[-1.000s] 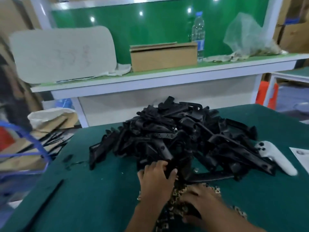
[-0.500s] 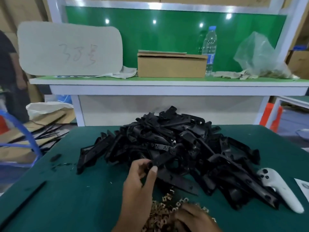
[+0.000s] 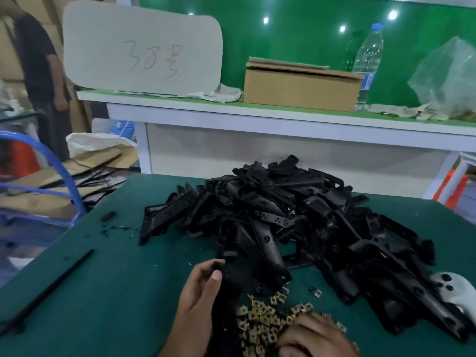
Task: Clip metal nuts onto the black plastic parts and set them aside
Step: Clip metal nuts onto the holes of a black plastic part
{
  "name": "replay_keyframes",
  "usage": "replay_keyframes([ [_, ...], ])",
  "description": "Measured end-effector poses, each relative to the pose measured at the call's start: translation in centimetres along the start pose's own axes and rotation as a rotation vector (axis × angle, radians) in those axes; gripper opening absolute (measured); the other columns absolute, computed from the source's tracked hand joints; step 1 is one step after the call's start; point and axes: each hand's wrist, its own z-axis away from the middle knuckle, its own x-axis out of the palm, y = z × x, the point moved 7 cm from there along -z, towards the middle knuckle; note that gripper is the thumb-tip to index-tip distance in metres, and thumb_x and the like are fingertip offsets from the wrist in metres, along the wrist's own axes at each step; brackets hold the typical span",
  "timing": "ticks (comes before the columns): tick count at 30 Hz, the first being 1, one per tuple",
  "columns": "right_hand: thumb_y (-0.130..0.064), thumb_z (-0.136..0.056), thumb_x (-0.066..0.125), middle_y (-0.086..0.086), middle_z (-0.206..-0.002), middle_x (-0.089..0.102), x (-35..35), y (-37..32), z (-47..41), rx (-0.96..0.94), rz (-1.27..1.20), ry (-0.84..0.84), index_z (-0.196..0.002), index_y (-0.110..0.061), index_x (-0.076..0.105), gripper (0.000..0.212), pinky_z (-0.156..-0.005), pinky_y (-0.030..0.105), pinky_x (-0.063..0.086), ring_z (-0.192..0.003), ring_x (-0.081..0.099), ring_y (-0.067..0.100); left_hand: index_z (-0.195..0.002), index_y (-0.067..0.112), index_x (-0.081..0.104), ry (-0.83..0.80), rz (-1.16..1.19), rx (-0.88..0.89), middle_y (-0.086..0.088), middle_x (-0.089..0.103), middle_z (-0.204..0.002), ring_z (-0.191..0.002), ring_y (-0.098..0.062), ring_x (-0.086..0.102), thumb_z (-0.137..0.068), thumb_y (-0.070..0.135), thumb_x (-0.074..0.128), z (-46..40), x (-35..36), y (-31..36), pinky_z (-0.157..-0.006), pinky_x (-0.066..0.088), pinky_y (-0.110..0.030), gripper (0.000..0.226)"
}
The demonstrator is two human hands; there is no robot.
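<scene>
While the green table [image 3: 108, 300] takes up most of the view, the biggest thing on it is the heap of black plastic parts [image 3: 291, 220], a tangled mound reaching from the middle toward the right edge. A white controller [image 3: 456, 289] lies against the heap's right foot, and a thin black strip [image 3: 49, 289] lies well apart on the left. Behind the table stands a white shelf [image 3: 257, 117] with a cardboard box [image 3: 301, 86], a water bottle [image 3: 368, 63] and a clear plastic bag [image 3: 448, 78].

Nearer, 1 black part [image 3: 231, 282] is drawn out of the heap's near edge. The left hand [image 3: 198, 300] grips it, thumb and fingers curled round its upper end. Just to the right lies the scatter of brass-coloured metal nuts [image 3: 265, 320], touching the foot of the heap. The right hand [image 3: 314, 336] rests on them with fingers bent down into them; I cannot tell whether it has pinched 1 yet.

The risks look small but real. The held part overlaps its neighbours, so a sharp pull could drag others down over the nuts and bury them. The nuts are tiny and packed close, so the right hand may lift 2 at once or flick some away. A nut pushed on crooked would probably sit loose on the part or spring off.
</scene>
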Motion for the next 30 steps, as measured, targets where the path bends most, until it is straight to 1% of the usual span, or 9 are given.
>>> replay_keyframes([
  [4, -0.030, -0.097, 0.067, -0.027, -0.090, 0.065, 0.1, 2.8, 1.0, 0.399, -0.348, -0.021, -0.080, -0.042, 0.066, 0.021, -0.074, 0.012, 0.044, -0.080, 0.061, -0.008, -0.106, 0.006, 0.068, -0.006, 0.016, 0.035, 0.005, 0.075, -0.093, -0.087, -0.006, 0.071, -0.101, 0.004, 0.050, 0.3, 0.3, -0.4, -0.068, 0.053, -0.013, 0.019],
  [7, -0.018, -0.098, 0.062, -0.005, -0.075, 0.074, -1.5, 3.8, 0.1, 0.569, -0.786, 0.137, -0.086, -0.036, 0.073, 0.025, -0.057, 0.014, 0.046, -0.056, 0.061, 0.003, -0.097, 0.012, 0.072, -0.025, 0.031, 0.041, 0.001, 0.073, -0.088, -0.080, -0.011, 0.070, -0.100, 0.005, 0.051, 0.5, 0.7, -0.2, -0.066, 0.054, -0.017, 0.022],
  [10, -0.010, -0.096, 0.062, 0.010, -0.089, 0.078, -1.4, 3.9, -1.3, 0.646, -1.218, 0.190, -0.107, -0.015, 0.070, 0.015, -0.058, 0.021, 0.052, -0.068, 0.067, 0.010, -0.092, 0.027, 0.074, -0.082, -0.008, 0.083, 0.005, 0.070, -0.086, -0.081, -0.008, 0.067, -0.092, 0.023, 0.057, 0.8, 1.0, 0.2, -0.070, 0.054, -0.019, 0.017],
  [13, -0.017, -0.081, 0.069, 0.015, -0.105, 0.077, -0.3, 3.4, -1.3, 0.657, -1.441, 0.177, -0.116, -0.004, 0.060, 0.038, -0.059, 0.022, 0.053, -0.081, 0.071, 0.013, -0.095, 0.034, 0.074, -0.105, -0.011, 0.112, 0.012, 0.072, -0.093, -0.089, -0.002, 0.068, -0.085, 0.031, 0.063, 1.0, 1.2, 0.3, -0.075, 0.051, -0.012, 0.016],
  [16, -0.018, -0.076, 0.071, 0.015, -0.108, 0.076, 0.8, 3.2, -0.8, 0.692, -1.479, 0.145, -0.108, -0.005, 0.061, 0.036, -0.060, 0.022, 0.052, -0.086, 0.072, 0.014, -0.101, 0.037, 0.072, -0.156, -0.050, 0.137, 0.014, 0.069, -0.091, -0.088, 0.000, 0.064, -0.088, 0.045, 0.074, 1.4, 2.0, 0.1, -0.079, 0.050, -0.014, 0.015],
  [19, -0.023, -0.077, 0.072, 0.012, -0.108, 0.077, 1.5, 3.4, -0.3, 0.708, -1.450, 0.129, -0.098, -0.018, 0.077, 0.022, -0.082, 0.034, 0.051, -0.096, 0.070, 0.018, -0.103, 0.039, 0.070, -0.197, -0.091, 0.142, 0.014, 0.063, -0.084, -0.081, -0.001, 0.059, -0.075, 0.053, 0.071, 1.8, 2.5, -0.6, -0.076, 0.050, -0.017, 0.031],
  [24, -0.030, -0.081, 0.073, 0.013, -0.111, 0.075, 1.6, 3.0, 0.0, 0.728, -1.463, 0.110, -0.108, -0.021, 0.079, 0.028, -0.102, 0.044, 0.049, -0.111, 0.067, 0.027, -0.107, 0.041, 0.067, -0.291, -0.163, 0.108, 0.014, 0.064, -0.090, -0.086, -0.002, 0.060, -0.074, 0.055, 0.074, 2.4, 3.2, -1.2, -0.080, 0.050, -0.017, 0.036],
  [27, -0.029, -0.074, 0.079, 0.010, -0.111, 0.076, 1.2, 2.3, -0.1, 0.681, -1.499, 0.085, -0.106, -0.020, 0.079, 0.033, -0.091, 0.030, 0.058, -0.108, 0.071, 0.023, -0.108, 0.039, 0.069, -0.395, -0.142, 0.048, 0.011, 0.070, -0.103, -0.098, -0.007, 0.066, -0.076, 0.046, 0.077, 2.9, 4.0, -1.2, -0.085, 0.052, -0.021, 0.034],
  [30, -0.012, -0.074, 0.076, 0.010, -0.117, 0.074, 1.0, 1.8, -0.3, 0.664, -1.572, 0.093, -0.102, -0.017, 0.078, 0.029, -0.086, 0.026, 0.058, -0.109, 0.072, 0.024, -0.110, 0.033, 0.069, -0.469, -0.084, -0.008, 0.002, 0.074, -0.103, -0.095, -0.014, 0.070, -0.079, 0.036, 0.078, 3.4, 4.5, -1.1, -0.080, 0.055, -0.023, 0.033],
])
